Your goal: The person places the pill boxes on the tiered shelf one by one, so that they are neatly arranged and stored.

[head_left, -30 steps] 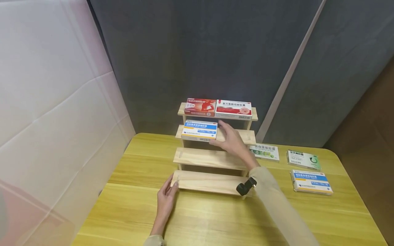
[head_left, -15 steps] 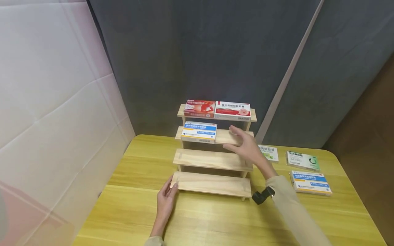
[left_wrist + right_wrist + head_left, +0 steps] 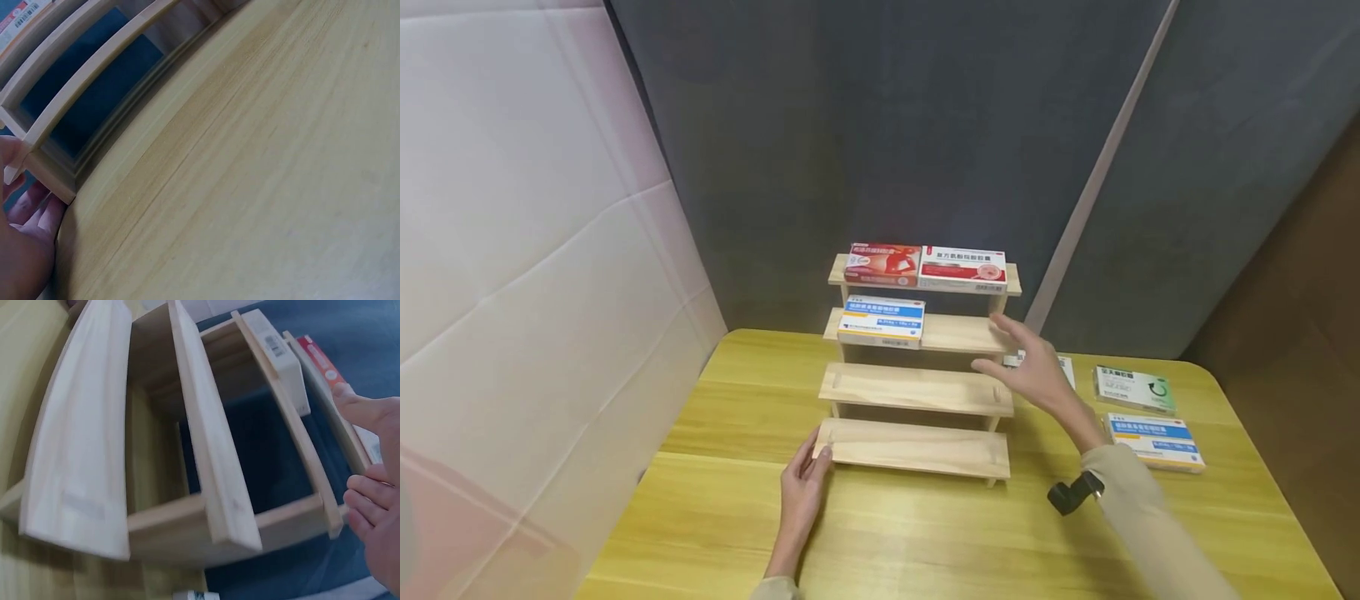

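Note:
A four-tier wooden display rack [image 3: 917, 450] stands on the table. My left hand [image 3: 802, 487] holds the left end of its lowest step, thumb on the board and fingers round the side, as the left wrist view also shows. A blue-and-white medicine box [image 3: 882, 322] lies on the left half of the second step from the top. My right hand [image 3: 1037, 371] is off the right end of that step, thumb and fingers spread, holding nothing. Side by side on the top step are a red medicine box [image 3: 882, 265] and a white-and-red medicine box [image 3: 962, 269].
Right of the rack lie a green-and-white medicine box [image 3: 1133, 389] and a second blue-and-white box [image 3: 1156, 442]. Another white box [image 3: 1066, 372] is partly hidden behind my right hand. A dark curtain [image 3: 865, 125] hangs behind the table [image 3: 910, 542].
My right hand has let go of the blue-and-white medicine box on the second step and moved right, past the step's end. The left hand keeps its hold on the rack.

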{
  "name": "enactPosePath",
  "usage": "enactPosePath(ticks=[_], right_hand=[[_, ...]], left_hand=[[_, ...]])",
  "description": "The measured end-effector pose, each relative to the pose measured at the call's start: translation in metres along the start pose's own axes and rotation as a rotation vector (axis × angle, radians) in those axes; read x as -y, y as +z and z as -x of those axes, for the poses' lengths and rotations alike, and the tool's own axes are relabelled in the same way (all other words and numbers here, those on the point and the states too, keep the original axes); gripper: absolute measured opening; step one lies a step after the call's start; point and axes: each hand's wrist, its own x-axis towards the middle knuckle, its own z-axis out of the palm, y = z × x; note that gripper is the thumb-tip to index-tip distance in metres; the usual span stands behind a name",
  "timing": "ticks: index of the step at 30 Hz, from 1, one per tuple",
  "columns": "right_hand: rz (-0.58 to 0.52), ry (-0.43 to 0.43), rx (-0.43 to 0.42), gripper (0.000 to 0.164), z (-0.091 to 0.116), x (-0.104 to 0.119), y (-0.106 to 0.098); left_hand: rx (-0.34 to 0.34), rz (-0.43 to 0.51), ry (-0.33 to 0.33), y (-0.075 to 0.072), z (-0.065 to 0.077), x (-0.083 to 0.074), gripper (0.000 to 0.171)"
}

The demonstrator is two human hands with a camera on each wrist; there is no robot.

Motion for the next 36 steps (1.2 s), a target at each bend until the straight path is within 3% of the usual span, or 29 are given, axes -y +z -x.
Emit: enactPosePath(ticks=[10,24,36], right_hand=[[0.028,0.070,-0.064,0.081,0.023,-0.024,-0.020],[0.082,0.171,-0.051,0.091,0.055,-0.049,-0.037],[0.121,0.252,-0.057,0.100,0.085,-0.087,-0.058]], left_hand=[[-0.008,0.008,-0.001,0.000,-0.002,0.002,0.050],[-0.005,-0.013,0.001,-0.002,-0.001,0.001,0.050],[-0.029,-0.021,0.028,0.000,-0.001,0.002,0.049]])
